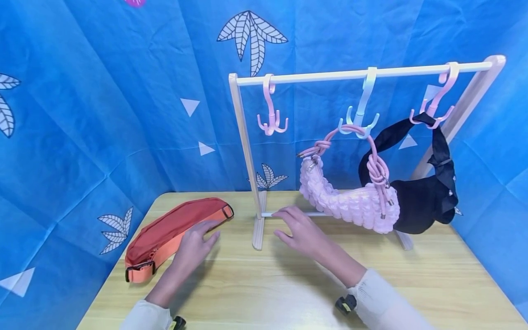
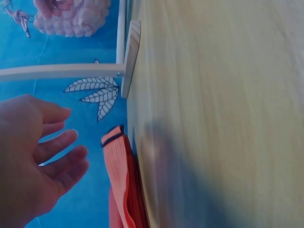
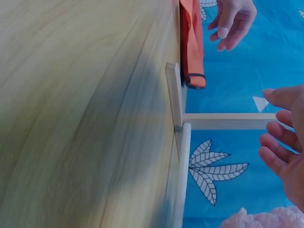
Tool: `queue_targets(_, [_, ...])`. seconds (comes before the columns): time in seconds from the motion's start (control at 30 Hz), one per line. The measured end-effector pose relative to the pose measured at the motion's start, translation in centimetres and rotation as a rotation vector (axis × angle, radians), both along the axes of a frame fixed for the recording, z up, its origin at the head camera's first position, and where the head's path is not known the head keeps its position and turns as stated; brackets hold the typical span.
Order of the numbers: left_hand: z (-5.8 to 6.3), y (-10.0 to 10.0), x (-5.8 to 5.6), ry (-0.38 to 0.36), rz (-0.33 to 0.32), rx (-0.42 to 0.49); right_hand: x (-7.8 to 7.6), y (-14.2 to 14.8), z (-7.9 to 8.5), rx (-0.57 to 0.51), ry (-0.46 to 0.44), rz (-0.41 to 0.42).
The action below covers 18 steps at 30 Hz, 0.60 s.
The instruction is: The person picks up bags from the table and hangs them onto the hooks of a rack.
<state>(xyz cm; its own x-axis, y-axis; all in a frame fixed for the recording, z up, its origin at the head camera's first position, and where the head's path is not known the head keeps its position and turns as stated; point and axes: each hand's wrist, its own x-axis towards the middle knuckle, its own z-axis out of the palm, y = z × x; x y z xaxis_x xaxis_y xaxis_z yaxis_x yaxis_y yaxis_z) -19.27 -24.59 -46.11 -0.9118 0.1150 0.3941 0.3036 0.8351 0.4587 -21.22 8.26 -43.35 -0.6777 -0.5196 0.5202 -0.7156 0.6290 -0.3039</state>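
A red waist bag with an orange strap and black buckles lies on the left of the table. Over its near side hovers my left hand, fingers relaxed and nothing in them; the left wrist view shows the left hand above the orange strap. Near the rack's left foot my right hand hangs in the air, loosely spread and holding nothing. To its right, a pink puffy handbag hangs by its knotted handle from a blue hook. Behind that, a black bag hangs from a pink hook.
A wooden rack with a white top rail stands at the back right of the table. Another pink hook on its left bears nothing. Blue patterned cloth encloses the back and sides.
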Motion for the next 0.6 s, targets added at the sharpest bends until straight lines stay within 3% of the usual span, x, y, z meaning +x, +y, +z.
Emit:
queue_targets(0.37, [-0.8,-1.6,-0.2,0.052,0.034,-0.084,-0.7,-1.0,-1.1,0.041,0.003,-0.003])
queue_targets(0.6, [-1.3,-2.5,-0.4,0.081,0.038,-0.123,-1.2,-1.7,-1.8,0.011,0.053,0.032])
